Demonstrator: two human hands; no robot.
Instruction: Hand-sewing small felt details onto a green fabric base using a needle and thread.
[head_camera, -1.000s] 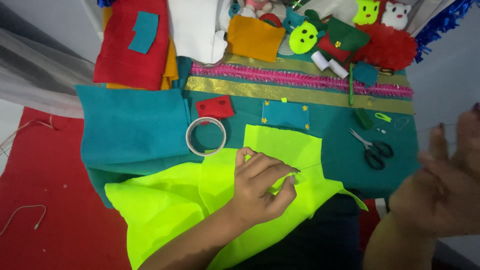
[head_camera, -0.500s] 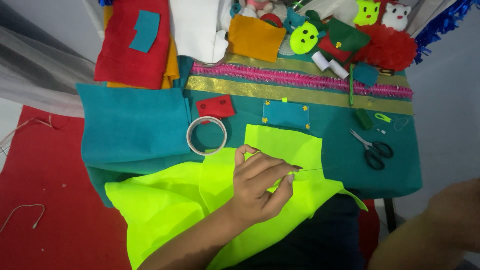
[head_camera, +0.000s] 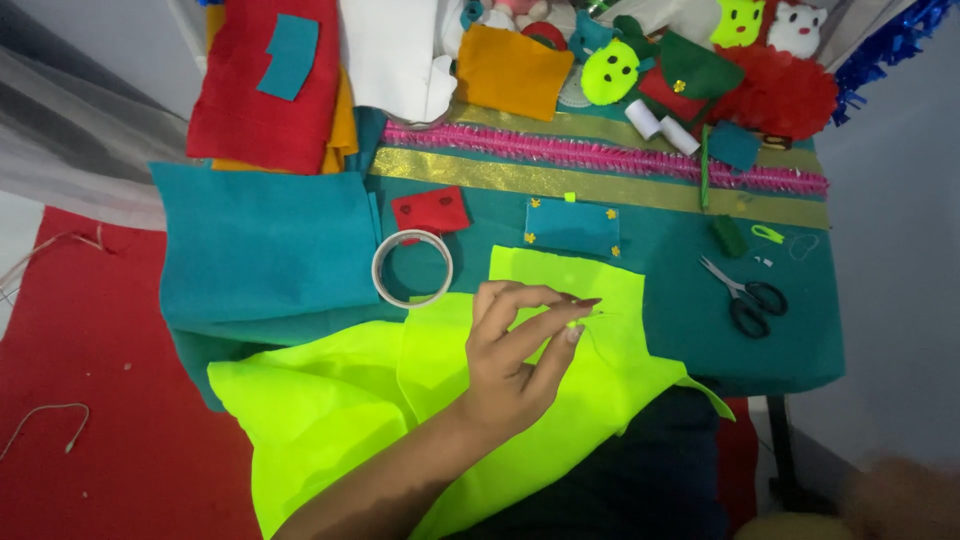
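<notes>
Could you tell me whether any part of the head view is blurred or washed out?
Head view: the left hand on the neon yellow fabric is sharp; the right hand at the lower right corner is a motion-blurred smear; lighting is even, without glare.

Craft table: felt pieces (head_camera: 260, 250), scissors (head_camera: 745, 296)

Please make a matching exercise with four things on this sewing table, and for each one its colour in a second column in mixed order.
Things:
1. scissors
2. tape roll
3. fabric under the left hand
4. small patch with two buttons

Colours:
A. red
B. neon yellow
C. black handles
D. white

Pairs: 1-C, 2-D, 3-B, 4-A
</notes>
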